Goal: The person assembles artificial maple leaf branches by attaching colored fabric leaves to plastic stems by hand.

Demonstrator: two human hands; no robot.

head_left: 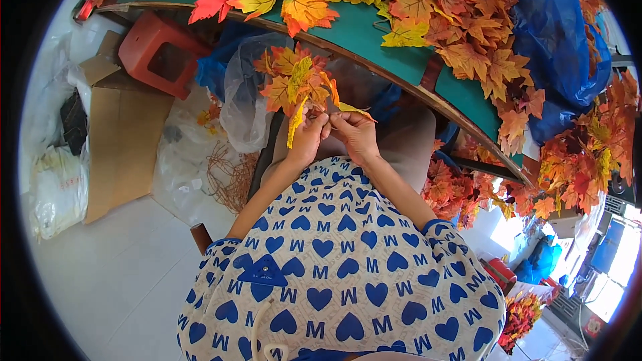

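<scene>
Above my lap, my left hand (309, 136) is closed round the lower end of a spray of artificial maple leaves (299, 79) in orange, red and yellow. A yellow leaf (296, 122) hangs down along the outer side of that hand. My right hand (356, 136) is close beside it, its thumb and fingers pinched together at the spray's stem end. Another yellow leaf (356, 111) sticks out above the right knuckles. The fingers hide most of the stem, so the join between leaf and stem cannot be made out.
A green-topped table (364, 23) with a wooden edge lies just beyond my hands, heaped with artificial leaves (468, 27). Blue plastic (555, 33) covers its right end. At left are a red stool (162, 53), a cardboard box (124, 140), clear plastic bags (246, 90) and tangled brown strands (231, 175).
</scene>
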